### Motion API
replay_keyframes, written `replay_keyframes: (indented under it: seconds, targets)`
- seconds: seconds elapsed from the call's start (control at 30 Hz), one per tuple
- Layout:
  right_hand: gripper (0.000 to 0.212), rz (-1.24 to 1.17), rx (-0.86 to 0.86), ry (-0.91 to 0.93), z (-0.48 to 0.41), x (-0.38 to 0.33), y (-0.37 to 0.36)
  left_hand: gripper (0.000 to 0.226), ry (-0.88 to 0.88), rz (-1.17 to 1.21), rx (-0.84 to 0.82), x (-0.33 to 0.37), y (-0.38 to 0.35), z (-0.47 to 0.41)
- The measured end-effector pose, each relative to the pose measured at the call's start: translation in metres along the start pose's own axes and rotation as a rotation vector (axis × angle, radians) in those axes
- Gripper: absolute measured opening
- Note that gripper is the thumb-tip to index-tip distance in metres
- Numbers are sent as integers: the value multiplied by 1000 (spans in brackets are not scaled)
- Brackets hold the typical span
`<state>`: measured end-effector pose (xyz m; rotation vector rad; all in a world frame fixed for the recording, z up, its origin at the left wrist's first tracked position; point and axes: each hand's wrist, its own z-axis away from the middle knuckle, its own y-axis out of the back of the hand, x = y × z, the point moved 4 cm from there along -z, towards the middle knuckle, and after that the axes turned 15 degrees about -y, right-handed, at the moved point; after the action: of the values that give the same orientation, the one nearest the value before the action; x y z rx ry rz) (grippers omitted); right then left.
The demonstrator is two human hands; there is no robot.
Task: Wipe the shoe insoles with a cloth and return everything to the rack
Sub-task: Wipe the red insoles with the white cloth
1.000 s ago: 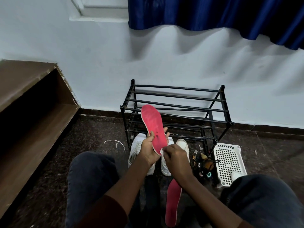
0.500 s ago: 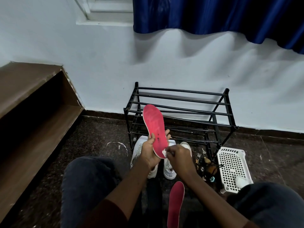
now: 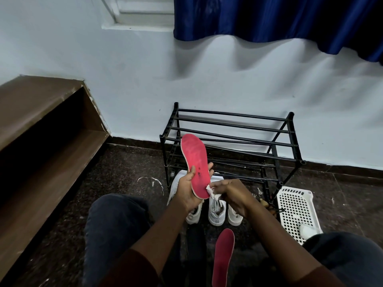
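Note:
My left hand (image 3: 187, 191) grips a red insole (image 3: 195, 160) by its lower half and holds it upright, toe end up, in front of the black metal rack (image 3: 232, 139). My right hand (image 3: 232, 195) pinches a small crumpled white cloth (image 3: 212, 192) against the insole's lower right edge. A second red insole (image 3: 223, 255) lies on the floor between my knees. White sneakers (image 3: 215, 212) stand on the floor below my hands, just in front of the rack.
A white perforated basket (image 3: 296, 204) holding a white object (image 3: 308, 230) sits at the rack's right, with small dark items beside it. A brown wooden shelf (image 3: 41, 141) runs along the left. A blue curtain (image 3: 269, 19) hangs above the pale wall.
The view has tilted down a little. My left hand keeps the insole upright, and my right hand with the cloth has slid slightly outward to the insole's right edge.

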<state>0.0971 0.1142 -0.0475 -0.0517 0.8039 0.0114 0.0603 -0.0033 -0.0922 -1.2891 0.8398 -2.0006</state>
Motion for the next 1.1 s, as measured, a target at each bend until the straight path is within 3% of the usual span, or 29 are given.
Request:
replay_keyframes:
  seconds: [0.2, 0.3, 0.47, 0.57, 0.63, 0.87, 1.1]
  targets:
    - [23, -118, -115, -94, 12, 8, -10, 69, 35, 92, -83, 4, 3, -6]
    - [21, -74, -142, -84, 18, 14, -15, 69, 50, 129, -58, 3, 8, -15]
    - [19, 160, 1, -9, 22, 9, -2, 70, 111, 161, -49, -4, 10, -14]
    - [15, 325, 337, 179, 25, -8, 13, 69, 105, 93, -43, -7, 13, -12]
    - [14, 346, 429, 316, 27, -17, 8, 70, 120, 22, -91, -11, 11, -9]
    - [32, 819, 464, 523, 7, -2, -30, 74, 145, -75, -114, -19, 9, -8]
    - [22, 797, 322, 837, 34, 28, -49, 75, 197, 57, -59, -19, 16, -7]
